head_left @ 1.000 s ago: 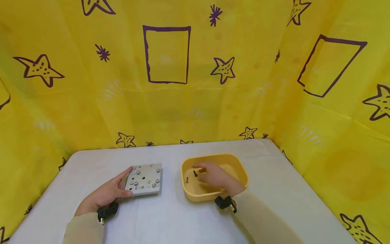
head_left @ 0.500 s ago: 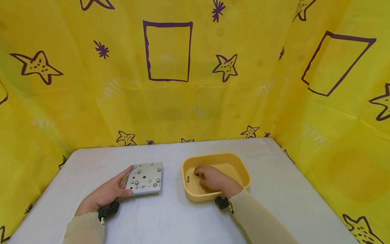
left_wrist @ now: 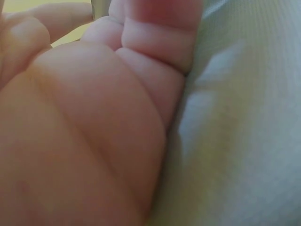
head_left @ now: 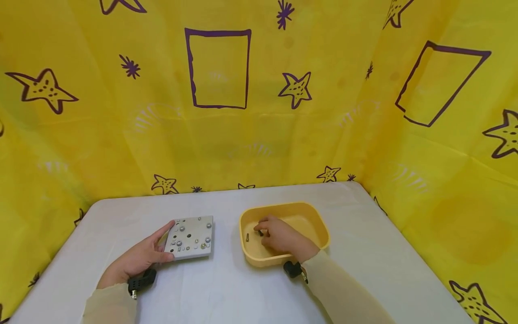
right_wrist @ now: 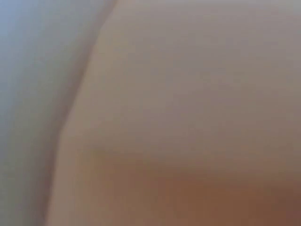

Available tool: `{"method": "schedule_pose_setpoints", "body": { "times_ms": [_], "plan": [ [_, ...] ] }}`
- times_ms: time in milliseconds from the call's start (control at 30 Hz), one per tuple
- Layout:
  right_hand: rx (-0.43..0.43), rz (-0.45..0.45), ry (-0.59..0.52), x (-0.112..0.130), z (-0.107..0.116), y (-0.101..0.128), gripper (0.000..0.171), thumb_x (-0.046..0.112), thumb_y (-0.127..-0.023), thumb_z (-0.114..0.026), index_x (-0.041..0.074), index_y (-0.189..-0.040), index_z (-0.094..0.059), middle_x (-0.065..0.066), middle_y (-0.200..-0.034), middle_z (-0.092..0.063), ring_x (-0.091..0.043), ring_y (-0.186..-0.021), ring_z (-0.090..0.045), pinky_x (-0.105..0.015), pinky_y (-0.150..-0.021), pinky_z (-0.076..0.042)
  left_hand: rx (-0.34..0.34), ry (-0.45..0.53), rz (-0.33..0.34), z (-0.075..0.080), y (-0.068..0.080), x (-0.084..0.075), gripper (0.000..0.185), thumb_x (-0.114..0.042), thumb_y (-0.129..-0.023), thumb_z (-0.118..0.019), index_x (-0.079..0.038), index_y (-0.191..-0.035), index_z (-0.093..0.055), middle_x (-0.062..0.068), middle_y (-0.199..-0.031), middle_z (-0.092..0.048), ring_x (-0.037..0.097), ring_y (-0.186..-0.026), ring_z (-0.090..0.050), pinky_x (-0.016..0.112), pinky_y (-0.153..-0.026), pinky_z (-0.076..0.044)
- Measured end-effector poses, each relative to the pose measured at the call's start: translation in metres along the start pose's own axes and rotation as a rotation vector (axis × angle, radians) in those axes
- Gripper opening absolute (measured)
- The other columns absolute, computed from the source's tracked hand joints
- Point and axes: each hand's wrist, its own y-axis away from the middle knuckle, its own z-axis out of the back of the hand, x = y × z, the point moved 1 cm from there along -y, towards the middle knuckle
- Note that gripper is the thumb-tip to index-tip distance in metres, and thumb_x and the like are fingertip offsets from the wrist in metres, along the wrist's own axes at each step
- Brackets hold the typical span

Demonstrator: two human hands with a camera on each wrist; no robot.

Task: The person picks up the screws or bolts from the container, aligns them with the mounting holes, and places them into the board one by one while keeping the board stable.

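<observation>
My left hand [head_left: 147, 256] holds a pale square plate [head_left: 192, 235] by its left side, thumb along the near edge and a finger at the far corner. Several metal screw heads, dark holes and small marks dot the plate's top. My right hand [head_left: 281, 235] reaches down into a yellow tray [head_left: 254, 263]. Its bent fingers are right at a small dark screw [head_left: 260, 233], partly hidden under them, while the thumb stands apart. Left of these fingers, a second small screw [head_left: 247, 237] lies on the tray floor. Skin fills most of both wrist views.
A white cloth [head_left: 226, 288] covers the table under the plate and tray. Yellow curtains [head_left: 218, 135] with purple stars and frames rise behind and at both sides. Black wrist cameras [head_left: 141, 280] are strapped on at both sleeves.
The right hand's fingers have come down over the dark screw, which has shifted slightly in the tray. The left hand keeps its hold on the plate. The head view has shifted a little.
</observation>
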Motion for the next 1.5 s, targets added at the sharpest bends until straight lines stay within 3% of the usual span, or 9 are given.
{"method": "schedule_pose_setpoints", "body": {
  "times_ms": [133,367,567,800,933,1133,1200,1333,1500],
  "plan": [
    [0.025,0.027,0.064,0.002,0.0,-0.002,0.027,0.003,-0.09,-0.067,0.006,-0.116,-0.073,-0.006,-0.119,-0.059,-0.021,-0.108,-0.056,-0.035,-0.095,-0.044,-0.007,0.01,0.013,0.0,-0.001,0.003,0.112,-0.012,-0.08,-0.083,-0.019,-0.162,-0.008,0.028,-0.159,-0.016,0.027,-0.116,-0.055,0.016,-0.089,-0.04],
    [0.021,0.02,0.164,0.003,0.004,-0.005,0.021,0.001,-0.087,-0.068,0.008,-0.106,-0.075,-0.003,-0.105,-0.062,-0.018,-0.093,-0.057,-0.034,-0.087,-0.046,-0.011,0.004,0.006,0.001,-0.002,0.001,0.111,-0.012,-0.08,-0.083,-0.019,-0.162,-0.008,0.029,-0.158,-0.017,0.029,-0.115,-0.056,0.017,-0.088,-0.041],
    [0.007,-0.014,0.165,0.0,0.002,-0.006,0.014,0.001,-0.083,-0.067,0.01,-0.091,-0.074,0.0,-0.089,-0.055,-0.017,-0.078,-0.049,-0.031,-0.076,-0.042,-0.013,-0.014,0.023,0.001,-0.002,0.001,0.111,-0.014,-0.081,-0.083,-0.021,-0.162,-0.009,0.027,-0.159,-0.017,0.028,-0.115,-0.055,0.015,-0.088,-0.039],
    [-0.036,-0.138,0.114,0.001,0.008,-0.003,0.012,0.011,-0.087,-0.068,0.009,-0.098,-0.075,0.001,-0.092,-0.065,-0.016,-0.082,-0.056,-0.035,-0.083,-0.047,-0.012,-0.03,0.004,0.0,-0.005,-0.001,0.111,-0.014,-0.081,-0.083,-0.018,-0.162,-0.007,0.03,-0.156,-0.023,0.027,-0.112,-0.058,0.017,-0.089,-0.039],
    [-0.08,-0.238,-0.056,0.011,0.022,0.0,0.016,0.023,-0.095,-0.067,0.011,-0.103,-0.074,0.001,-0.095,-0.068,-0.016,-0.083,-0.059,-0.037,-0.08,-0.049,-0.019,0.004,0.012,-0.002,-0.004,0.0,0.113,-0.01,-0.079,-0.084,-0.017,-0.162,-0.007,0.03,-0.156,-0.023,0.027,-0.109,-0.059,0.02,-0.088,-0.044],
    [-0.123,-0.321,-0.702,0.037,0.043,-0.018,0.026,0.025,-0.103,-0.058,0.002,-0.109,-0.07,-0.016,-0.101,-0.067,-0.025,-0.083,-0.065,-0.035,-0.072,-0.054,-0.012,0.019,-0.011,-0.001,-0.001,-0.002,0.112,-0.007,-0.08,-0.083,-0.017,-0.162,-0.007,0.032,-0.155,-0.02,0.027,-0.108,-0.058,0.023,-0.087,-0.046],
    [-0.12,-0.329,-0.838,0.049,0.04,-0.03,0.025,0.025,-0.102,-0.059,0.003,-0.107,-0.07,-0.015,-0.101,-0.067,-0.026,-0.084,-0.067,-0.034,-0.072,-0.055,-0.004,0.03,-0.011,0.001,0.0,-0.001,0.112,-0.006,-0.08,-0.083,-0.017,-0.162,-0.007,0.03,-0.157,-0.018,0.025,-0.109,-0.057,0.022,-0.087,-0.046],
    [-0.07,-0.332,-0.901,0.079,0.02,-0.054,0.022,0.026,-0.101,-0.062,0.007,-0.104,-0.072,-0.01,-0.099,-0.067,-0.026,-0.083,-0.067,-0.032,-0.068,-0.054,0.042,0.085,-0.031,0.005,0.002,0.004,0.112,-0.001,-0.081,-0.08,-0.015,-0.161,-0.003,0.03,-0.16,-0.008,0.021,-0.113,-0.056,0.023,-0.09,-0.046],
    [-0.035,-0.334,-0.837,0.125,-0.015,-0.075,0.02,0.024,-0.099,-0.064,0.007,-0.102,-0.074,-0.005,-0.093,-0.068,-0.022,-0.075,-0.065,-0.032,-0.065,-0.051,0.046,0.101,-0.012,0.005,0.002,0.005,0.11,-0.003,-0.083,-0.079,-0.017,-0.162,-0.004,0.027,-0.161,-0.001,0.018,-0.117,-0.055,0.022,-0.091,-0.045]
  ]
}}
